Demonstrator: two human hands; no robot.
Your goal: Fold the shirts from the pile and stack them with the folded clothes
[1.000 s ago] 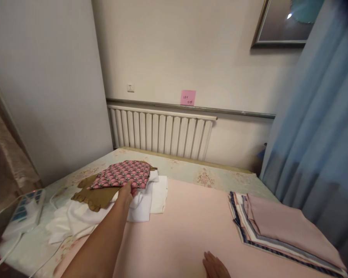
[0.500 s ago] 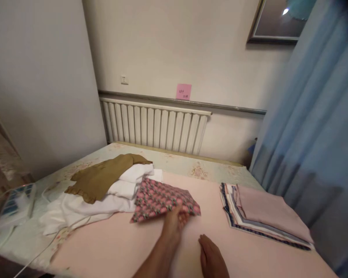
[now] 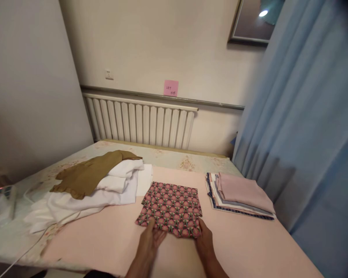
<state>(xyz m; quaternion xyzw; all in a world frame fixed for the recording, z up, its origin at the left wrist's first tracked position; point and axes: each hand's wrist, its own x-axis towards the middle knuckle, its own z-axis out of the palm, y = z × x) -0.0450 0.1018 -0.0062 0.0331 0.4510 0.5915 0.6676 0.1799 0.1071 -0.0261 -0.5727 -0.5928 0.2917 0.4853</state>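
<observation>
A folded cloth with a pink flower pattern is held over the pink sheet, its near edge toward me. My left hand grips the near edge at the left, thumb on top and fingers underneath. At the near right corner my right hand pinches the cloth, its fingers partly hidden below. To the right lies a stack of folded cloths with a dusty pink one on top. On the left a crumpled olive garment rests over white cloths.
The flowered table cover shows beyond the pink sheet. A white box-like thing with a cable stands at the far left. Behind are a radiator and a wall; a blue curtain hangs along the right.
The patterned cloth has turned square to me and come nearer. My right hand, apart from it before, now grips its right corner. The view has swung slightly right.
</observation>
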